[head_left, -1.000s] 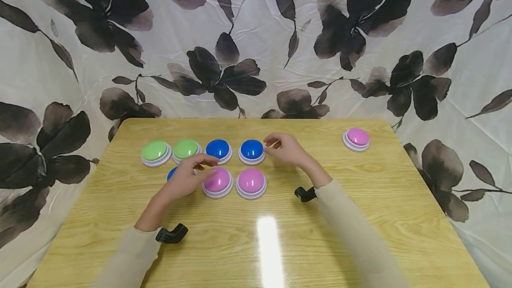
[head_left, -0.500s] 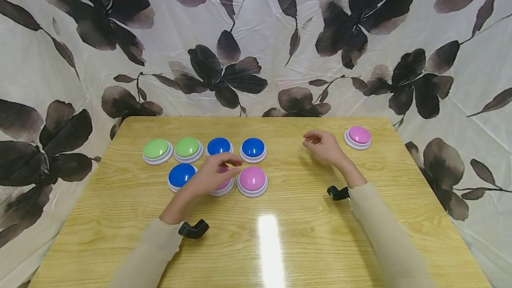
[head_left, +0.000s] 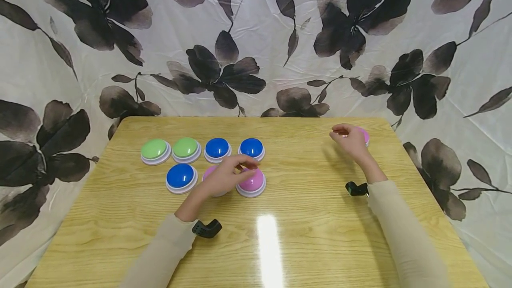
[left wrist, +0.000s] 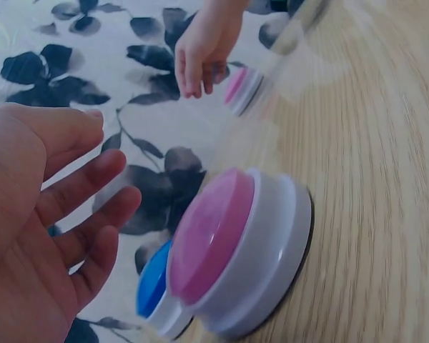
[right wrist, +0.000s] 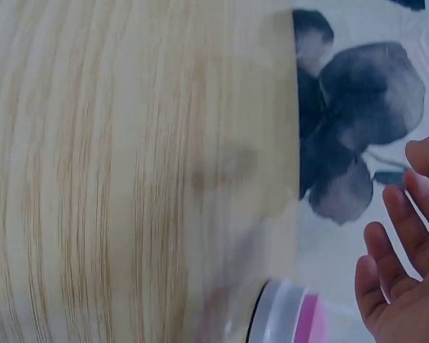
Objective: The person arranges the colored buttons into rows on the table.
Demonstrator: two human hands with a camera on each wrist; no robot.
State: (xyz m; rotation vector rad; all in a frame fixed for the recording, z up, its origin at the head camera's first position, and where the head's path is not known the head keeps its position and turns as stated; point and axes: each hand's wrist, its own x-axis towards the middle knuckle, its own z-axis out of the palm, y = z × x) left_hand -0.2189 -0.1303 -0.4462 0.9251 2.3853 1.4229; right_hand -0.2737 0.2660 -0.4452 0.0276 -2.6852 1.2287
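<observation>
My left hand (head_left: 229, 176) hovers over the two near pink push buttons, fingers loosely bent and holding nothing. It partly covers the left pink button (head_left: 209, 172) and overlaps the edge of the right pink button (head_left: 253, 182). In the left wrist view that hand (left wrist: 50, 207) is beside a pink button (left wrist: 211, 236) on a white base, fingers apart from it. At the far right, my right hand (head_left: 352, 142) is in front of another pink button (head_left: 365, 135), hiding most of it. The right wrist view has its relaxed fingers (right wrist: 388, 257) above that button's white base (right wrist: 275, 311).
Two green buttons (head_left: 154, 149) (head_left: 185, 147) and two blue buttons (head_left: 217, 148) (head_left: 251, 148) form a back row on the wooden table (head_left: 312, 234). A third blue button (head_left: 180, 176) sits in front. Behind the table hangs a floral cloth (head_left: 280, 48).
My right hand has travelled right, from beside the right blue button to the far pink button. My left hand has shifted right across the near pink buttons, uncovering the front blue one.
</observation>
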